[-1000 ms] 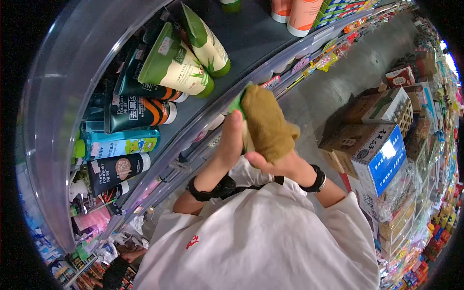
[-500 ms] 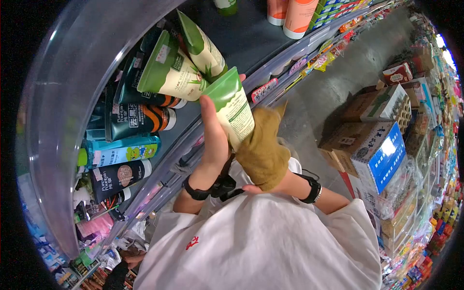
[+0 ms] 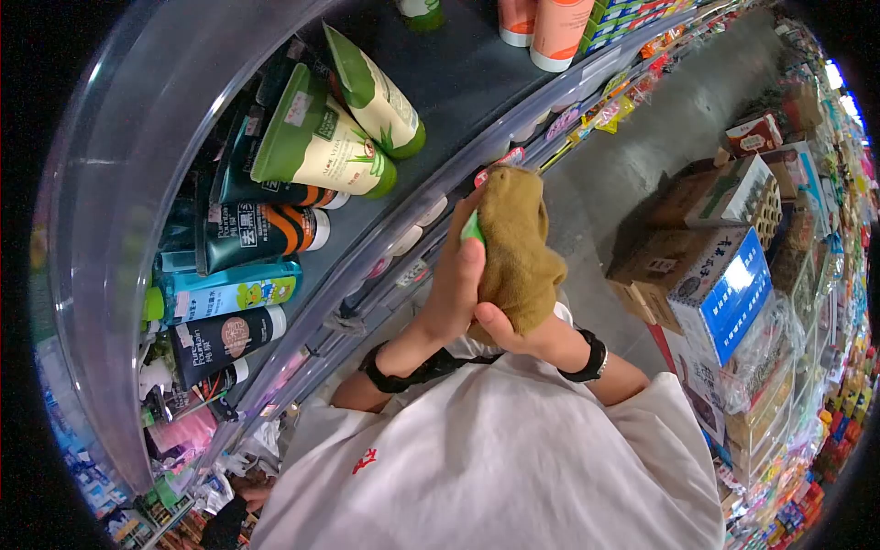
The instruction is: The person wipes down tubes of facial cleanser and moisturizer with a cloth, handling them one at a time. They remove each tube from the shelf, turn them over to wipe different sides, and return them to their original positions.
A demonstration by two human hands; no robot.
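My left hand [image 3: 456,286] is closed around a green aloe tube [image 3: 472,228], of which only a small green strip shows. A mustard-brown cloth [image 3: 518,243] lies over the tube and hides the rest of it. Under that cloth, my right hand [image 3: 513,332] grips it, with the thumb showing and the fingers covered. Both hands meet in front of the shelf's front rail. Two more green and cream aloe tubes, a front one [image 3: 321,147] and a rear one [image 3: 376,96], stand on the shelf to the left.
Dark tubes [image 3: 261,229], a blue bottle [image 3: 243,289] and a black tube [image 3: 229,341] line the shelf. Orange tubes [image 3: 561,32] stand farther back. A clear plastic rail [image 3: 431,215] edges the shelf. Cardboard boxes [image 3: 701,275] sit across the aisle on the right. Another person's hand [image 3: 257,493] shows at lower left.
The aloe tube has moved away from the shelf tubes and tilted, and the cloth now covers nearly all of it. My right hand has brought the cloth up against my left hand.
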